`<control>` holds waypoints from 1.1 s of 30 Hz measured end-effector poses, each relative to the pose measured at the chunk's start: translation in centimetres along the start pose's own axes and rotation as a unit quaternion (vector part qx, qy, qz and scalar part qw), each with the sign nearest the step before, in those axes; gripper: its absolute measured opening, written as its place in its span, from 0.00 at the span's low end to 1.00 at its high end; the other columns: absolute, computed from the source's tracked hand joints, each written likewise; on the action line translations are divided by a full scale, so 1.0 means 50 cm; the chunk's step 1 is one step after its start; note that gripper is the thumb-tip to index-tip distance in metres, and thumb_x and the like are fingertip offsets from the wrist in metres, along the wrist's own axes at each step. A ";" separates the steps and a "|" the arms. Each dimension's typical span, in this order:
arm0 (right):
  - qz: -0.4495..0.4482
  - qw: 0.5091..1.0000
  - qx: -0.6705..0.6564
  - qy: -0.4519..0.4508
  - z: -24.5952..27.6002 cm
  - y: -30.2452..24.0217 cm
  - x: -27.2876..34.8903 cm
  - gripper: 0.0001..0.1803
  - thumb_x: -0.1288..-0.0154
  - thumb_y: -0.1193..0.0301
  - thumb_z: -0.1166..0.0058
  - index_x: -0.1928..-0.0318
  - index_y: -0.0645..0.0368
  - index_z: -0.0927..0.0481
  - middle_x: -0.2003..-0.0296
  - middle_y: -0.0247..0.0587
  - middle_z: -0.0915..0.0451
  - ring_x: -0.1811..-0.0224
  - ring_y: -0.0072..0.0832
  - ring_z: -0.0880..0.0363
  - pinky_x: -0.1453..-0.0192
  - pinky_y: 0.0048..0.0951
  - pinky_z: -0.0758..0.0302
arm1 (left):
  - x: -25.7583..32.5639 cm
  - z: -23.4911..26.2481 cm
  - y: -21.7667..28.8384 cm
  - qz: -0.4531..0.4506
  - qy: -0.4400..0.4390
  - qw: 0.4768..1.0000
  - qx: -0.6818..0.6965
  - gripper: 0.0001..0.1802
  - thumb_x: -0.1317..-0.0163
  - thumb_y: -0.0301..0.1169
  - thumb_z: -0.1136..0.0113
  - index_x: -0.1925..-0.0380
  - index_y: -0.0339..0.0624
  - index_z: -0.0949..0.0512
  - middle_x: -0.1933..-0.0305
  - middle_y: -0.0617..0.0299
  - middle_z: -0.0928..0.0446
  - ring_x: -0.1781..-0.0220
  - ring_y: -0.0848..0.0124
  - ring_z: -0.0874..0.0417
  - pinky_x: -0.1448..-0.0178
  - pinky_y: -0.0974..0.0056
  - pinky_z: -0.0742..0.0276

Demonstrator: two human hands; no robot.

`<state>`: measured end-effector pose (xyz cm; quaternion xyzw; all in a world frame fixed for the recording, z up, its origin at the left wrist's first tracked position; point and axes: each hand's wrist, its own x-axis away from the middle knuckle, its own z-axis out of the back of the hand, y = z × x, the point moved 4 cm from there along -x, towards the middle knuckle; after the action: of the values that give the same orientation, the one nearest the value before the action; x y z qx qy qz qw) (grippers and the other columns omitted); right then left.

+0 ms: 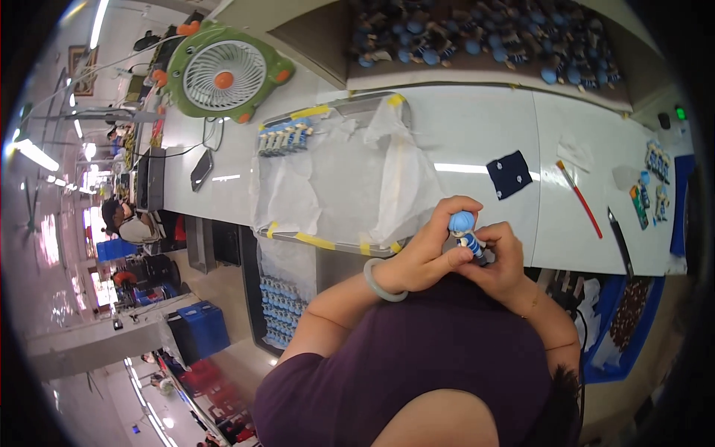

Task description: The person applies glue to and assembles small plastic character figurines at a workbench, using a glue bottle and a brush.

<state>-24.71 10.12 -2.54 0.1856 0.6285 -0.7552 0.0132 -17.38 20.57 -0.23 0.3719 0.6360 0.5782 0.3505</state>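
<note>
Between my two hands, just over the table's near edge, is a small figurine (465, 232) with blue hair and a blue-and-white striped body. My left hand (436, 249) has its fingers closed around the head and upper side. On its lower part, my right hand (504, 257) grips with bent fingers and thumb. Beyond the hands a dark navy cloth (509, 175) lies flat on the white table. To my left rests a grey tray (328, 240) lined with white film and edged with yellow tape. A row of similar figurines (285, 138) stands in its far left corner.
A large box (477, 80) full of figurines stands at the back. A green fan (223, 78) and a phone (202, 170) are at left. A red brush (579, 200) and a black pen-like tool (620, 242) lie at right. Below the table is a tray of figurines (281, 313).
</note>
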 end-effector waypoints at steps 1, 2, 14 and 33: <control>-0.004 1.000 -0.018 -0.004 -0.013 -0.001 -0.002 0.26 0.58 0.67 0.32 0.63 0.60 0.36 0.76 0.38 0.25 0.84 0.21 0.30 0.80 0.19 0.32 | 0.006 0.015 0.003 -0.006 0.006 1.000 -0.007 0.26 0.46 0.30 0.48 0.48 0.40 0.44 0.53 0.56 0.41 0.54 0.70 0.37 0.46 0.67 0.41; -0.025 0.999 -0.027 -0.036 -0.019 0.000 -0.005 0.27 0.57 0.69 0.33 0.60 0.61 0.35 0.75 0.37 0.25 0.82 0.21 0.29 0.78 0.19 0.31 | 0.011 0.038 0.006 -0.020 0.053 0.998 -0.030 0.25 0.46 0.29 0.48 0.49 0.40 0.44 0.53 0.56 0.41 0.53 0.71 0.37 0.47 0.66 0.38; -0.039 0.994 0.055 0.085 0.100 -0.008 -0.010 0.21 0.51 0.81 0.47 0.53 0.62 0.33 0.76 0.34 0.27 0.77 0.17 0.33 0.72 0.17 0.35 | -0.007 0.491 0.030 0.042 0.204 0.675 -0.708 0.20 0.54 0.38 0.38 0.63 0.42 0.31 0.65 0.56 0.27 0.62 0.58 0.28 0.56 0.57 0.36; -0.096 0.973 0.098 0.186 0.171 0.049 0.035 0.15 0.49 0.80 0.47 0.58 0.61 0.28 0.79 0.30 0.28 0.78 0.14 0.33 0.74 0.15 0.35 | 0.048 0.474 0.046 0.012 0.166 0.712 -0.682 0.34 0.67 0.29 0.34 0.52 0.44 0.30 0.53 0.57 0.30 0.45 0.56 0.36 0.41 0.57 0.44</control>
<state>-27.97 1.81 -4.15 0.2620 0.5577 -0.7632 -0.1947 2.41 34.06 0.01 -0.0629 0.1118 0.9115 0.3909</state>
